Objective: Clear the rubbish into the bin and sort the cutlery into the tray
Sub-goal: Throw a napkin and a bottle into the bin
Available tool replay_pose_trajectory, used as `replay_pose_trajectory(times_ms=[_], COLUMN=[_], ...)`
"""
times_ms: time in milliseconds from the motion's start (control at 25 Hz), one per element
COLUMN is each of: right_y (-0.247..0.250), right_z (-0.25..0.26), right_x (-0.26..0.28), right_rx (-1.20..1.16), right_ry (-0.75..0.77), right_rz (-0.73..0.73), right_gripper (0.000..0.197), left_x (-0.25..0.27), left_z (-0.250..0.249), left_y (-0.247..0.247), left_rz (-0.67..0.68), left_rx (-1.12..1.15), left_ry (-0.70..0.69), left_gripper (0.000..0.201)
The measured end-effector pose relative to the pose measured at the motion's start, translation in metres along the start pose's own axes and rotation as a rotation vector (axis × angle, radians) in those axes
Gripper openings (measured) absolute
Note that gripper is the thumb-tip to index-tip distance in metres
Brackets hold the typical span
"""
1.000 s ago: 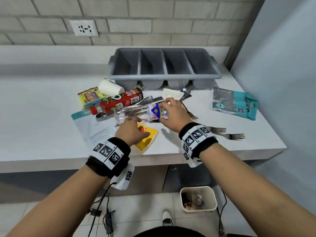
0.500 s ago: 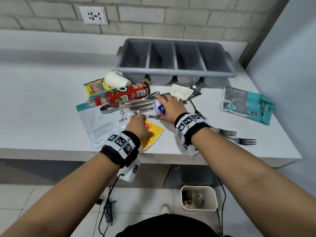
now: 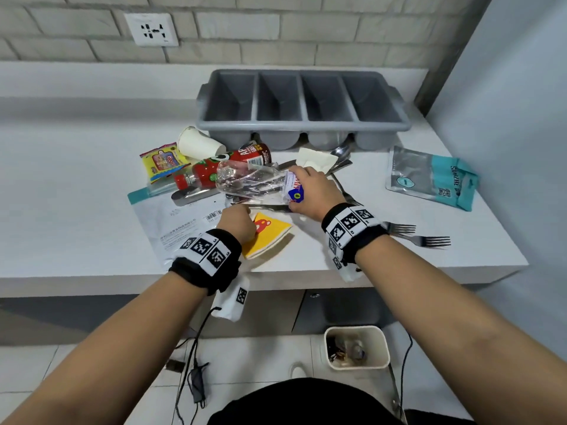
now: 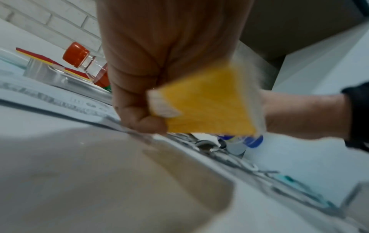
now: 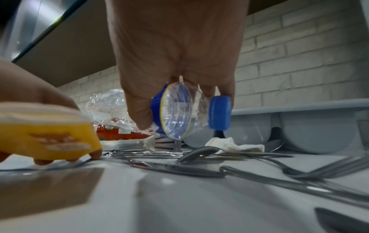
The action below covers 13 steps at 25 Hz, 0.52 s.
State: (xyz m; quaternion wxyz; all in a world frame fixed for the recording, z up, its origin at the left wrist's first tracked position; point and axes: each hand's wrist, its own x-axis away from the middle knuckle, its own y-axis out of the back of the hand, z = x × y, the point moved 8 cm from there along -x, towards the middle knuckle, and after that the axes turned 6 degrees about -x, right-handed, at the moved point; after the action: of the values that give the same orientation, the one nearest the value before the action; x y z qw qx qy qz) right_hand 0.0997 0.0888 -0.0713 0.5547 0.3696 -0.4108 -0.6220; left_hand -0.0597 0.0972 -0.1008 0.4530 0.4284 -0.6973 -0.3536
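My right hand (image 3: 310, 191) grips a crushed clear plastic bottle (image 3: 248, 180) near its blue cap (image 5: 219, 112) and holds it just above the counter. My left hand (image 3: 236, 223) pinches a yellow packet (image 3: 270, 233), which the left wrist view shows lifted off the counter (image 4: 201, 102). Beneath the bottle lie knives, spoons and forks (image 5: 199, 152). Two forks (image 3: 429, 239) lie right of my right wrist. The grey four-compartment cutlery tray (image 3: 302, 99) stands at the back. The cream bin (image 3: 356, 348) stands on the floor below the counter edge.
A red sauce bottle (image 3: 221, 168), a paper cup (image 3: 199, 144), a sweet wrapper (image 3: 162, 161), a white mailer bag (image 3: 171, 225), a folded napkin (image 3: 316, 157) and a teal pouch (image 3: 429, 177) lie on the white counter (image 3: 61, 179). A wall stands close on the right.
My right hand has lifted the clear bottle slightly off the pile. My left hand has closed on the yellow packet and raised its edge.
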Motion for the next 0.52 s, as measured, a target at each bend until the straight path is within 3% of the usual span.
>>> replay_pose_trajectory(times_ms=[160, 320, 520], right_y=[0.017, 0.035, 0.044], right_z=[-0.012, -0.03, -0.074], right_x=[0.034, 0.084, 0.162], right_rx=[-0.097, -0.263, -0.441], right_ry=[-0.046, -0.128, -0.253], right_rz=[-0.092, -0.273, -0.589], right_gripper=[0.074, 0.071, 0.07], left_x=[0.01, 0.029, 0.054], left_z=[-0.006, -0.027, -0.085], left_y=[0.003, 0.002, -0.021], left_rz=[0.035, 0.088, 0.204], left_rx=[-0.042, 0.187, 0.453], left_ry=[-0.036, -0.079, -0.23], left_gripper=[0.038, 0.044, 0.029])
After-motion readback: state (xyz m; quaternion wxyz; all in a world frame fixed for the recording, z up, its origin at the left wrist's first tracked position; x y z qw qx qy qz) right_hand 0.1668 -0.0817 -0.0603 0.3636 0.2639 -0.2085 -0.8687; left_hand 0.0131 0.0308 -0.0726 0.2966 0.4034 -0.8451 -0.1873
